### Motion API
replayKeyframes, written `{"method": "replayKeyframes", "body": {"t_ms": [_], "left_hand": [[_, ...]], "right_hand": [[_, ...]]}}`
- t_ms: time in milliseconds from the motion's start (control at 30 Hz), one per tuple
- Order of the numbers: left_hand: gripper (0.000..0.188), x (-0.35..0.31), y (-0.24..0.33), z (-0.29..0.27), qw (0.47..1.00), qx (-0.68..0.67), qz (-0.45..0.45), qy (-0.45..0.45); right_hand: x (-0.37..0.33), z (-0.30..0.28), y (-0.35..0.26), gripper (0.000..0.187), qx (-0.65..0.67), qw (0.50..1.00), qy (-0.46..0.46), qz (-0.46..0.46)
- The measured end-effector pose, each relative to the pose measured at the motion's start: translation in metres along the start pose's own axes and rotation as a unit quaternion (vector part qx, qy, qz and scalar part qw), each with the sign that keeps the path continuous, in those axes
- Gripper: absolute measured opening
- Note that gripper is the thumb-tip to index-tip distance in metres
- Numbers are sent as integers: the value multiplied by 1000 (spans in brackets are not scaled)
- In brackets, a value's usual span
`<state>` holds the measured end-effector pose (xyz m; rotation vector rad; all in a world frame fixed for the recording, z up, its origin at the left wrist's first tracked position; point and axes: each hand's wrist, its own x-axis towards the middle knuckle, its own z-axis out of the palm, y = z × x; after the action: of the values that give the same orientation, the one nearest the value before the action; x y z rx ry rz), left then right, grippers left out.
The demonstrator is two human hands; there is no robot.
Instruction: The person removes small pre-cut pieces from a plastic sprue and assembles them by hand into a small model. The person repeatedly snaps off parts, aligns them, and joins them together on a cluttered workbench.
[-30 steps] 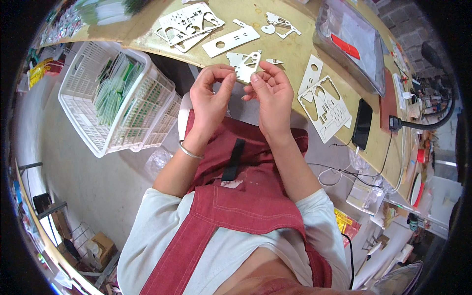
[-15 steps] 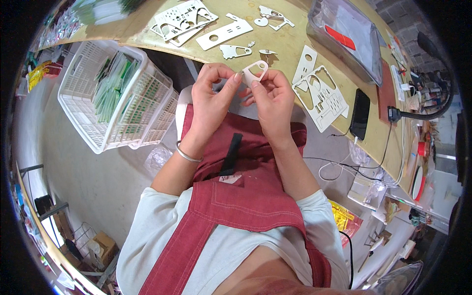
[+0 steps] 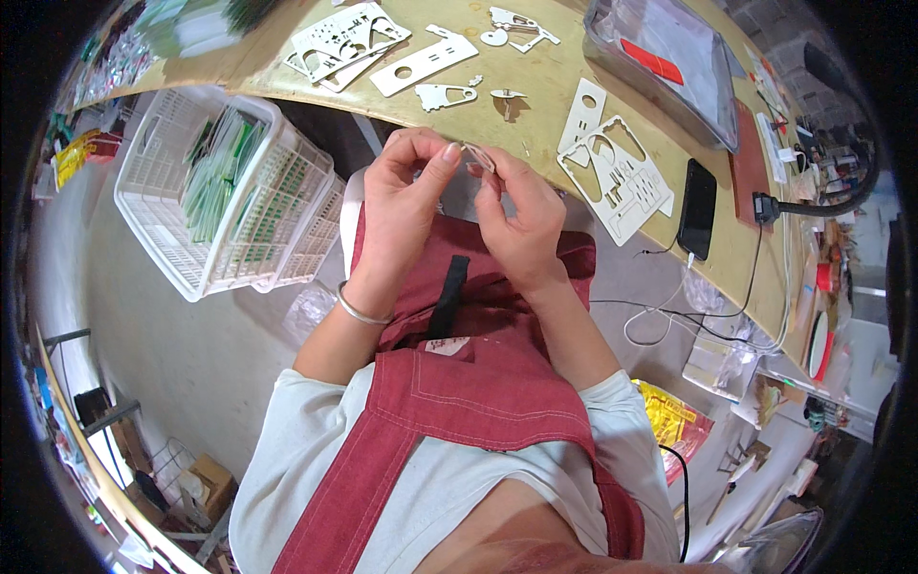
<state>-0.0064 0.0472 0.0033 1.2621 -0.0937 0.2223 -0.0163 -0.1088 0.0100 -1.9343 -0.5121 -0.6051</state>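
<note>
Held piece: a thin white cut-out (image 3: 477, 156), turned nearly edge-on between both hands, just off the table's near edge.
Left hand: the hand (image 3: 406, 187) has thumb and index fingertip closed together on the piece's left end, other fingers curled; a bracelet (image 3: 361, 308) circles the wrist.
Right hand: the hand (image 3: 521, 209) pinches the piece's right end, thumb below, fingers bent behind it.
Nearest parts, seen from the held piece: a small looped part (image 3: 432, 98) at 11 o'clock, a little pointed oval part (image 3: 508, 94) at 1, both flat on the table (image 3: 545, 105).
Farther parts: a long holed plate (image 3: 442, 69) at 11, a stack of cut sheets (image 3: 349, 40) between 10 and 11, a holed strip (image 3: 579, 124) at 2, a patterned sheet (image 3: 635, 203) at 3.
Outer ring: tub (image 3: 662, 103) at 2, black phone (image 3: 699, 210) past 3, white basket (image 3: 153, 191) of green-edged packets (image 3: 222, 182) toward 9.
Below: red apron (image 3: 478, 402) at 6.
</note>
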Motion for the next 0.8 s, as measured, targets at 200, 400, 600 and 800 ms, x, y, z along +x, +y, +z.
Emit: {"method": "replayKeyframes", "body": {"t_ms": [200,400,600,800], "left_hand": [[9,-8,10,0,993,-88,-72,-26],[8,-13,15,-1,999,-5,25,-38],[9,-20,28,5,999,17,28,-31],[12,-16,37,9,987,138,66,-57]], "right_hand": [[-2,-3,-7,46,-58,989,31,-134],[-3,-9,-16,51,-89,981,24,-172],[-4,-10,-20,45,-72,982,36,-173],[-9,-12,-32,29,129,987,36,94]]}}
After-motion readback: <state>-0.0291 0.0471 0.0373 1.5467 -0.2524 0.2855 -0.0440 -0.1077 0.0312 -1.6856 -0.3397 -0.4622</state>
